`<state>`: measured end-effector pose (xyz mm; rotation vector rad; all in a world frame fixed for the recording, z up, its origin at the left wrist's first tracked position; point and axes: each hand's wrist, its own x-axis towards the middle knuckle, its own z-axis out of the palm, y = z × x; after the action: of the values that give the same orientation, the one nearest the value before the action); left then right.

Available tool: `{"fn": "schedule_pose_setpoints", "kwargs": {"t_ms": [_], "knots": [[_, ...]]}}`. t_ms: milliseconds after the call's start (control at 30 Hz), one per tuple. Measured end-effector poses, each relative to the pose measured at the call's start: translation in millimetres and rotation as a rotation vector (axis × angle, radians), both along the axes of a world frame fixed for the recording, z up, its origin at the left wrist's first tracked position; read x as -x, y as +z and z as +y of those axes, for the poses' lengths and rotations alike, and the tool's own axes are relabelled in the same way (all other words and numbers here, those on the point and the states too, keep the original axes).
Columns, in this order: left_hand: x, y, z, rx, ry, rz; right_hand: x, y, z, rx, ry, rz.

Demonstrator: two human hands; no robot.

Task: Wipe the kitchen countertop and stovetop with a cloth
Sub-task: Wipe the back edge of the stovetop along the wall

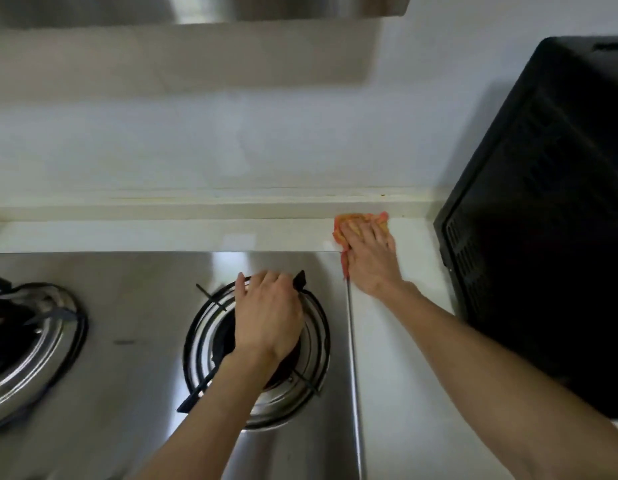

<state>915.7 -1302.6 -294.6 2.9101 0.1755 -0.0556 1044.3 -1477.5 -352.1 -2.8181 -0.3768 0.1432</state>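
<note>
1. R hand [369, 252] is flat on the orange cloth [349, 220]. Fingers are straight and a bit spread, pressing down, not curled round it. Cloth sticks out past the fingertips and along the thumb side.
2. Cloth sits on the white countertop [404, 341], at the back, w/ its far edge touching the little raised ledge [231, 207] by the wall. Its thumb-side edge hangs over the corner of the stovetop [127, 375].
3. L hand [266, 317] rests on the black burner grate [259, 344]. Fingers are bent over the far part of the ring; can't tell if they really grip it or just lean.
4. To do it well, I think: keep the palm flat, push hard, slide in long lines next to the ledge so crumbs don't hide in the crack.
5. Mind the black oven box [543, 237] on the pinky side; it is near, so short strokes there.
6. Stuff: cloth looks soft and crumpled. Countertop is smooth and shiny. Stovetop is silver metal w/ streaky shine. Grate is thin black wire, round w/ prongs. Another burner [30, 344] sits well apart, past the L hand's pinky side.
</note>
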Motion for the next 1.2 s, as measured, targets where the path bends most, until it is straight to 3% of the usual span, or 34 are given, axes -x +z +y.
{"fn": "schedule_pose_setpoints", "kwargs": {"t_ms": [100, 267, 433, 533, 667, 900, 1200], "knots": [[15.6, 2.9, 0.2, 0.049, 0.019, -0.021, 31.3, -10.8, -6.0, -0.135, 0.02, -0.048], [67.5, 20.6, 27.7, 0.05, 0.15, -0.092, 112.8, -20.6, -21.0, -0.139, 0.012, -0.102], [121.4, 33.5, 77.1, -0.054, 0.256, 0.067, 216.3, 8.7, -11.7, -0.328, -0.078, -0.06], [135.4, 29.4, 93.8, -0.052, 0.202, 0.12, 282.7, 10.9, 19.2, -0.335, -0.089, -0.051], [140.0, 24.7, 104.0, -0.022, -0.03, 0.081, 339.1, -6.1, 89.9, -0.1, -0.174, 0.0], [137.5, 5.4, 127.2, 0.101, -0.217, 0.067, 351.3, 7.3, 152.4, 0.035, -0.368, 0.048], [135.7, 16.8, 127.1, 0.107, -0.292, 0.056, 368.3, 12.3, 189.7, -0.082, -0.134, 0.004]]}}
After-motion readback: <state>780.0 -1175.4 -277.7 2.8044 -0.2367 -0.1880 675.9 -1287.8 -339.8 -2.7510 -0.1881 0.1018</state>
